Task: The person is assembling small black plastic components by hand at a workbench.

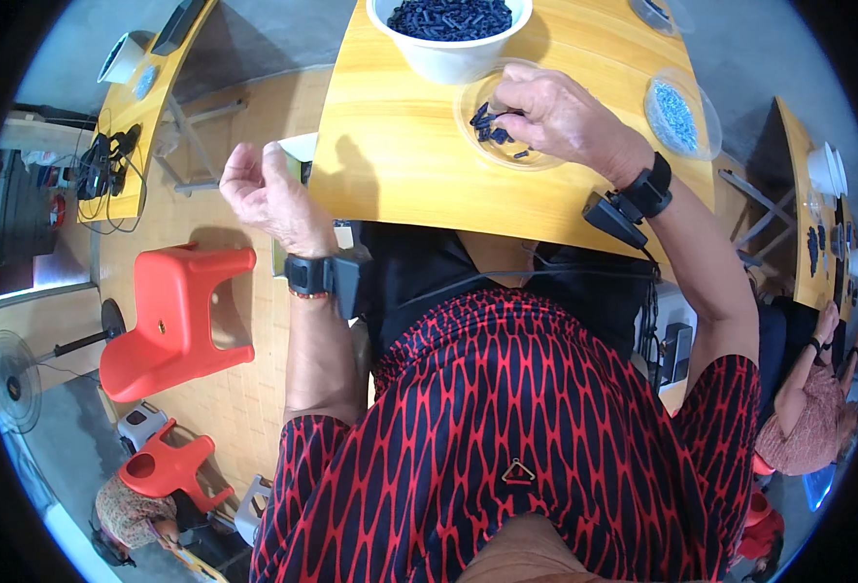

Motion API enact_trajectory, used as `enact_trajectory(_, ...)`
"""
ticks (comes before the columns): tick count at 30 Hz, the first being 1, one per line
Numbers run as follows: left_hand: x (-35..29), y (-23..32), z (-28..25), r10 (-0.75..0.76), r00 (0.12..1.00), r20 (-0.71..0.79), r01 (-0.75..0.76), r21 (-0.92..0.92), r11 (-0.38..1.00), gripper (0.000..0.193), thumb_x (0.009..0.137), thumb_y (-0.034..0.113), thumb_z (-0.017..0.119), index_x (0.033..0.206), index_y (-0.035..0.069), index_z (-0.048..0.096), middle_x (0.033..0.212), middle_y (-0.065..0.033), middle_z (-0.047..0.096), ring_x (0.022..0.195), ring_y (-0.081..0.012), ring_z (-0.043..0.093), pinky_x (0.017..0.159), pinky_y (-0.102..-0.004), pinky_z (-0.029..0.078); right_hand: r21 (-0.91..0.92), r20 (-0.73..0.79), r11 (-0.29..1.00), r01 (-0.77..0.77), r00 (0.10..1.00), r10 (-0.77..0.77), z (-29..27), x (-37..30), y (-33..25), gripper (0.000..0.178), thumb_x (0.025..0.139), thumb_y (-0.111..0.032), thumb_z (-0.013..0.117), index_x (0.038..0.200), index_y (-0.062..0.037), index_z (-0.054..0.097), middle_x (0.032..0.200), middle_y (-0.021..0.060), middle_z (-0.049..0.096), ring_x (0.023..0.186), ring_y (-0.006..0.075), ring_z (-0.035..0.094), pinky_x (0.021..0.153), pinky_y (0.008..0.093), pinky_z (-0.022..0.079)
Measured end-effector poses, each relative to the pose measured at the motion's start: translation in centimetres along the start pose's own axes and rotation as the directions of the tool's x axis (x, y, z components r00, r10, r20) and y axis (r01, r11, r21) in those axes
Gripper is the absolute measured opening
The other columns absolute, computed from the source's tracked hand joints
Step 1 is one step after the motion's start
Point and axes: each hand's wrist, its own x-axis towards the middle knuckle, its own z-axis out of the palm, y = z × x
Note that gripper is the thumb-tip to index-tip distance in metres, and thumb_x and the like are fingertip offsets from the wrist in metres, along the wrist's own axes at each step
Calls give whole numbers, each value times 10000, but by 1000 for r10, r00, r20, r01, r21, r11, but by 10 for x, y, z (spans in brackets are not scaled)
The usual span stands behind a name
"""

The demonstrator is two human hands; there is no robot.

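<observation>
My right hand (pixel 560 115) reaches over a clear round shallow dish (pixel 545 161) on the table. Its thumb and fingers are pinched together at several short dark-blue pieces (pixel 495 134) lying in the dish. A dark piece seems to be between the fingertips, partly hidden by them. My left hand (pixel 271 199) is raised just off the table's left edge, fingers bent and apart, with nothing visible in it. Below it, partly covered, is an open pale box (pixel 299 148). A white bowl (pixel 448 60) heaped with the same dark pieces (pixel 448 17) stands beyond the dish.
On the wooden table (pixel 400 165), a clear tub (pixel 708 126) of light-blue bits (pixel 673 115) stands at the right. A red plastic chair (pixel 171 316) and a fan (pixel 13 381) are at left. A dark cable (pixel 448 286) crosses before me. Other people sit nearby at right and lower left.
</observation>
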Motion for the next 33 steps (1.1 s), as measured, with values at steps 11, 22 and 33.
enact_trajectory(11, -106, 59, 31, -272, 374, 887, 549, 24, 836, 194, 882, 63, 685, 1049, 5, 605, 901, -59, 668, 762, -105, 618, 717, -249, 517, 156, -175, 985, 76, 983, -49, -16, -64, -63, 126, 818, -4, 612, 884, 13, 506, 840, 158, 508, 766, 344, 572, 666, 406, 479)
enact_trajectory(22, -137, 48, 33, -332, 140, 933, 714, 137, 687, 156, 895, -1, 648, 1038, -11, 586, 840, -48, 648, 697, -103, 608, 659, -224, 513, 446, -266, 833, -327, 841, 472, 10, -114, -21, 128, 851, -72, 628, 836, 40, 569, 789, 164, 599, 755, 349, 596, 689, 394, 487)
enact_trajectory(33, -138, 42, 28, -349, 103, 931, 672, 194, 714, 142, 914, 56, 646, 1032, -24, 650, 839, -43, 655, 686, -96, 624, 657, -217, 525, 94, -233, 890, -447, 859, 456, -4, -107, 43, 176, 851, -145, 624, 837, 31, 624, 820, 202, 623, 800, 374, 616, 724, 433, 482)
